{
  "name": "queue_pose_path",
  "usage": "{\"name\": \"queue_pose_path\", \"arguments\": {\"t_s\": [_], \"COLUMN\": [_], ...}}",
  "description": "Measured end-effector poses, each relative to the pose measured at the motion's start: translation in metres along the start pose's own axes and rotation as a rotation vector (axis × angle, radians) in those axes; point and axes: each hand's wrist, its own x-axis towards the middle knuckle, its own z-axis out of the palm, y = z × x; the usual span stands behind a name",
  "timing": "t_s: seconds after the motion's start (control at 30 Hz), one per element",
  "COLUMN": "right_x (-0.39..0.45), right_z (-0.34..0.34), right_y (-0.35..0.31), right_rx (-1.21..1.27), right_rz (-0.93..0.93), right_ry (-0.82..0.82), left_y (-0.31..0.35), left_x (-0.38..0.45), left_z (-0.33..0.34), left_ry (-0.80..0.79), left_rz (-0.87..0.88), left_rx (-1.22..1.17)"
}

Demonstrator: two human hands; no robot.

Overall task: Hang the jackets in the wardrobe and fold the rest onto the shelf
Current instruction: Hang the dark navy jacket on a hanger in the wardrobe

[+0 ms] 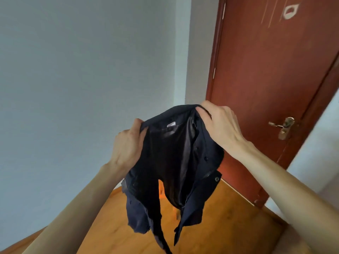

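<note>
A dark navy jacket (176,167) hangs in the air in front of me, open at the front, with its shiny black lining and a small white label showing. My left hand (126,143) grips the collar edge on the left side. My right hand (218,121) grips the collar on the right side, slightly higher. The jacket's lower flaps and a strap dangle down above the wooden floor. No wardrobe, hanger or shelf is in view.
A pale grey wall (82,70) fills the left. A reddish-brown door (266,70) with a brass handle (283,126) stands at the right. Orange wooden floor (229,226) lies below, with something orange partly hidden behind the jacket.
</note>
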Motion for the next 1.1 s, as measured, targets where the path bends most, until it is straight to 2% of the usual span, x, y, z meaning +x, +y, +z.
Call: {"name": "queue_pose_path", "arguments": {"t_s": [0.1,0.33,0.47,0.77,0.93,1.1], "right_x": [-0.023,-0.082,-0.121,-0.213,-0.251,-0.271], "right_z": [-0.046,-0.145,-0.2,-0.334,-0.407,-0.462], "right_y": [0.029,0.077,0.101,0.141,0.156,0.165], "right_rx": [-0.002,0.037,0.013,-0.105,-0.133,-0.109], "right_rz": [0.06,0.164,0.266,0.444,0.498,0.546], "right_ry": [0.02,0.1,0.148,0.287,0.349,0.392], "left_y": [0.047,0.163,0.235,0.406,0.491,0.549], "left_x": [0.001,-0.008,-0.012,-0.053,-0.072,-0.077], "left_z": [0.017,0.051,0.077,0.105,0.096,0.102], "left_ry": [-0.019,0.036,0.03,-0.262,-0.492,-0.692], "left_rz": [0.083,0.165,0.198,0.119,0.046,-0.014], "left_rx": [-0.112,-0.219,-0.358,-0.888,-1.189,-1.215]}}
